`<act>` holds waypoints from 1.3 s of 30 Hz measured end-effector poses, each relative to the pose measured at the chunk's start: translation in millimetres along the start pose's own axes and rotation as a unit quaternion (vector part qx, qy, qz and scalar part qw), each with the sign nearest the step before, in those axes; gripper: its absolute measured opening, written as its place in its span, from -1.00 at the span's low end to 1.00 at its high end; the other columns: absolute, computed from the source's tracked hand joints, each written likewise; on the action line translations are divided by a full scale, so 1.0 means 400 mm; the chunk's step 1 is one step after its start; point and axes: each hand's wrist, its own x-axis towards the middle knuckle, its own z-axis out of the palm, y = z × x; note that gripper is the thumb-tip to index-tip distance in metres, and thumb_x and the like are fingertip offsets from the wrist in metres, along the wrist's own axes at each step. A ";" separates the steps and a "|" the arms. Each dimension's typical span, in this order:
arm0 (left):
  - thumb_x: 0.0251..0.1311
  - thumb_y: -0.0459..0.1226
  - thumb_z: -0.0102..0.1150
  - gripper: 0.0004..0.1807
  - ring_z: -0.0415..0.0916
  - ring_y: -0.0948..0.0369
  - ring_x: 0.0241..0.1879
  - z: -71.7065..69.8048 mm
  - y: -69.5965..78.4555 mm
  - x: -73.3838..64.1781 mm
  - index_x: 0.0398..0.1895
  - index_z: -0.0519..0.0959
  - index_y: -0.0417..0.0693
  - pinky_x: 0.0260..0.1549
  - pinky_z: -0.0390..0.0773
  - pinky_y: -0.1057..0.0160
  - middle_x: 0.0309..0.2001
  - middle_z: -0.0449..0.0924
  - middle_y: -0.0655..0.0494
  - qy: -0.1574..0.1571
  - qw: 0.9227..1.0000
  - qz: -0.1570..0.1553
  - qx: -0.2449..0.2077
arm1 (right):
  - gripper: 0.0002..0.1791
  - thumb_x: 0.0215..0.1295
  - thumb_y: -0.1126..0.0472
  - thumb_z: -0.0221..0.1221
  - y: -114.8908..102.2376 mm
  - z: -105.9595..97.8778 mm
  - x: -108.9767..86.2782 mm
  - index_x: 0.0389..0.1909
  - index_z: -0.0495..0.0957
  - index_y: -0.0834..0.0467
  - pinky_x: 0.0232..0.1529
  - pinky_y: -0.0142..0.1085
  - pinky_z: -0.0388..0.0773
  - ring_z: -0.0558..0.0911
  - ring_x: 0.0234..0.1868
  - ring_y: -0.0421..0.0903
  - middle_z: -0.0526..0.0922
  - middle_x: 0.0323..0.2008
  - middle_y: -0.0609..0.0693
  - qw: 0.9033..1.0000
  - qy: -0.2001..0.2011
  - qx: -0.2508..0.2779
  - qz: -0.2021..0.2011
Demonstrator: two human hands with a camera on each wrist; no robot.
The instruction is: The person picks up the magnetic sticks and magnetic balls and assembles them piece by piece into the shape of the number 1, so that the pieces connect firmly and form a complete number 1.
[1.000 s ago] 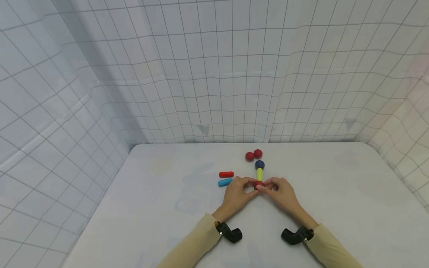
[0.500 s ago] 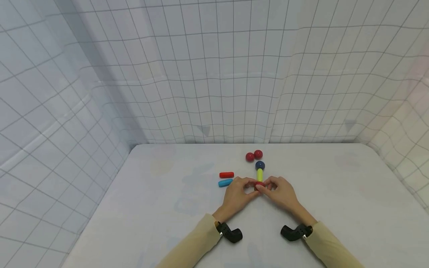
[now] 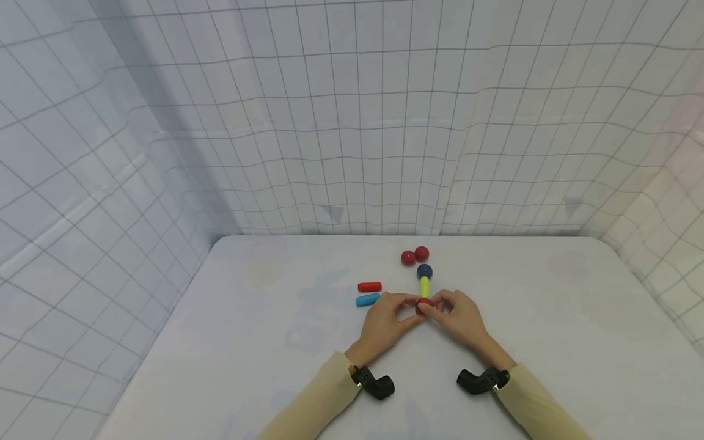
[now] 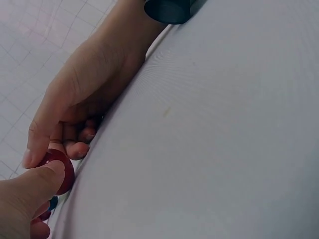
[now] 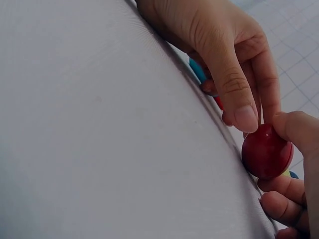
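Both hands meet at a glossy red ball (image 5: pixel 264 154) right over the white table. My left hand (image 3: pixel 382 321) grips it from the left with thumb and index finger. From the right, my right hand (image 3: pixel 462 318) pinches the same ball, its thumb (image 4: pixel 52 172) lying across the near face. A yellow-green rod (image 3: pixel 425 287) runs away from the ball, lined up with it in the head view. At the rod's far end sits a dark blue ball (image 3: pixel 425 271). Fingers hide part of the red ball and the spot where the rod meets it.
Two more red balls (image 3: pixel 408 258) lie side by side just beyond the blue one. Left of the rod are a red stick (image 3: pixel 370 286) and a light blue stick (image 3: pixel 368 300), the latter close to the left hand. White gridded curtains (image 3: pixel 352 153) stand behind the table (image 3: pixel 247 342).
Both hands stay on the red ball, with only slight shifts of the fingers and the right wrist. The rod, the other balls and the sticks keep their places.
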 end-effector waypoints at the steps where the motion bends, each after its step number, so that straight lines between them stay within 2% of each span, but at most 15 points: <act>1: 0.07 -0.01 0.35 -0.55 0.41 0.36 -0.24 -0.003 0.001 -0.003 0.05 0.61 0.10 -0.29 0.40 0.42 -0.15 0.62 0.32 0.001 1.000 0.002 0.006 | -0.78 0.06 -0.06 0.36 0.000 -0.001 -0.001 -0.53 0.58 -0.05 -0.51 -0.30 0.24 0.34 -0.52 -0.17 0.40 -0.64 -0.23 1.000 -0.001 0.004 0.000; 6: 0.09 -0.05 0.34 -0.54 0.48 0.29 -0.12 -0.032 0.011 -0.017 0.07 0.59 0.05 -0.12 0.46 0.33 -0.11 0.62 0.24 0.021 0.998 0.017 0.054 | -0.77 0.07 -0.07 0.35 0.002 -0.001 0.000 -0.52 0.59 -0.03 -0.51 -0.31 0.24 0.34 -0.52 -0.17 0.40 -0.63 -0.22 1.000 -0.007 0.007 0.003; 9: 0.09 -0.07 0.35 -0.56 0.47 0.26 -0.14 -0.054 0.008 -0.024 0.05 0.59 0.03 -0.16 0.48 0.30 -0.12 0.62 0.21 0.043 0.995 0.024 0.085 | -0.77 0.07 -0.07 0.35 0.001 -0.003 0.001 -0.52 0.59 -0.02 -0.51 -0.30 0.23 0.33 -0.53 -0.16 0.40 -0.64 -0.22 1.000 -0.007 0.006 0.003; 14: 0.05 -0.16 0.40 -0.67 0.44 0.19 -0.17 -0.107 -0.021 -0.033 -0.09 0.65 -0.02 -0.15 0.46 0.23 -0.16 0.61 0.15 0.106 0.987 0.042 0.109 | -0.76 0.08 -0.08 0.34 -0.010 -0.004 0.001 -0.54 0.58 -0.03 -0.50 -0.30 0.24 0.33 -0.53 -0.16 0.40 -0.65 -0.23 1.000 -0.010 0.007 0.000; 18: 0.01 -0.24 0.42 -0.73 0.43 0.13 -0.20 -0.139 -0.044 -0.035 -0.19 0.65 -0.08 -0.16 0.44 0.19 -0.21 0.59 0.09 0.135 0.981 0.054 0.129 | -0.75 0.08 -0.08 0.34 -0.011 -0.006 0.000 -0.53 0.58 -0.02 -0.50 -0.31 0.24 0.33 -0.53 -0.16 0.40 -0.65 -0.24 1.000 -0.008 0.005 -0.002; 23: 0.03 -0.23 0.41 -0.76 0.40 0.10 -0.24 -0.144 -0.061 -0.037 -0.24 0.64 -0.11 -0.20 0.43 0.17 -0.27 0.56 0.07 0.128 0.980 0.040 0.149 | -0.77 0.07 -0.05 0.36 -0.006 -0.006 -0.003 -0.51 0.59 0.00 -0.53 -0.32 0.23 0.33 -0.54 -0.18 0.39 -0.64 -0.22 1.000 0.002 0.005 -0.006; 30: 0.14 -0.23 0.31 -0.78 0.37 0.10 -0.23 -0.138 -0.070 -0.040 -0.17 0.65 -0.13 -0.18 0.41 0.18 -0.26 0.55 0.05 0.080 0.985 0.015 0.152 | -0.77 0.09 -0.03 0.35 -0.010 -0.010 -0.005 -0.50 0.61 0.03 -0.54 -0.33 0.21 0.31 -0.54 -0.18 0.39 -0.64 -0.20 1.000 0.000 0.006 -0.007; 39: 0.23 -0.33 0.21 -0.91 0.34 0.13 -0.30 -0.125 -0.074 -0.048 -0.24 0.64 -0.14 -0.27 0.44 0.21 -0.32 0.49 0.06 0.091 0.988 0.013 0.126 | -0.78 0.12 -0.03 0.33 -0.001 -0.007 -0.005 -0.49 0.60 0.02 -0.54 -0.33 0.22 0.31 -0.54 -0.18 0.38 -0.63 -0.22 1.000 0.001 -0.002 -0.007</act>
